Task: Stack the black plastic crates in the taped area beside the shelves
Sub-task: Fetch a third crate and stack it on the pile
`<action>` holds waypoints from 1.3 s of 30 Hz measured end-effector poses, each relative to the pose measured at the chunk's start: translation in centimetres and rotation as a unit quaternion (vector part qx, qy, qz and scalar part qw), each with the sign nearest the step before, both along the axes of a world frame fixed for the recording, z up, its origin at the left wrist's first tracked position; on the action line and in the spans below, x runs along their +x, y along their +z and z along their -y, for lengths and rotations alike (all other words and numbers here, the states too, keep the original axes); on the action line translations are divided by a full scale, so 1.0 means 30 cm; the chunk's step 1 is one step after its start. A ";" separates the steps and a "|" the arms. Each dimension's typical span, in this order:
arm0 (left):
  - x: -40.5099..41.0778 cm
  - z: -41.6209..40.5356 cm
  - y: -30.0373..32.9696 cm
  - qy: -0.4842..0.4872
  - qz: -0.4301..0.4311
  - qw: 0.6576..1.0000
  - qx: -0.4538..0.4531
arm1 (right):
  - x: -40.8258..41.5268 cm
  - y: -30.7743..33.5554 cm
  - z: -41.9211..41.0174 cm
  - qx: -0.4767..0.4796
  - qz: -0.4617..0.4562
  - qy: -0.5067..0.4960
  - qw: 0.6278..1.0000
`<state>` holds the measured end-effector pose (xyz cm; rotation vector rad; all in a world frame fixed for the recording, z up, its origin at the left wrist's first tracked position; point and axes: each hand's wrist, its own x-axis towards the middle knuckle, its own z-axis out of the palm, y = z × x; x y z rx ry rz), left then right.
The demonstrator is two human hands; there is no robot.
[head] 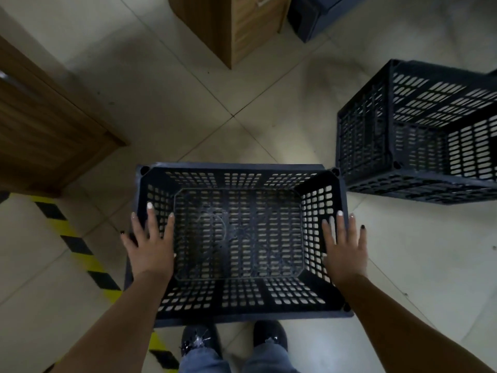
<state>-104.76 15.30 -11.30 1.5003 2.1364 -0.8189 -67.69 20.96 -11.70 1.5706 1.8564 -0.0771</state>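
Note:
A black perforated plastic crate [239,176] stands upright on the tiled floor right in front of my feet, its open top facing me. My left hand [150,243] hovers flat over the crate's left rim, fingers spread. My right hand [345,243] is over the right rim, fingers spread too. Neither hand grips anything. A second black crate [419,130] lies tipped on its side at the right, apart from the first. Yellow-and-black tape [80,249] runs diagonally on the floor just left of the crate.
A wooden cabinet [48,130] stands at the left, its corner near the tape. Another wooden cabinet [236,25] is at the top centre, with a dark box [314,14] to its right. My shoes [234,343] are just below the crate.

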 end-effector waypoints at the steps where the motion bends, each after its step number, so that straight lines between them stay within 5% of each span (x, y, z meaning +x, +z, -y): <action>1: 0.007 -0.011 -0.016 -0.004 -0.008 1.000 0.007 | -0.004 -0.017 -0.013 -0.006 0.005 0.002 1.000; 14: -0.110 0.034 -0.121 -0.132 -0.037 0.986 0.099 | 0.072 -0.147 -0.023 0.076 -0.094 0.034 0.992; 23: -0.172 0.022 -0.048 -0.118 -0.051 0.987 0.101 | 0.075 -0.083 -0.034 0.125 -0.144 0.079 0.978; 30: -0.196 0.091 0.308 -0.096 -0.055 0.990 0.090 | 0.059 0.254 0.023 0.153 -0.163 0.102 0.969; 39: -0.198 0.220 1.004 -0.086 -0.046 0.982 0.164 | 0.077 0.951 0.075 0.233 -0.189 0.164 0.940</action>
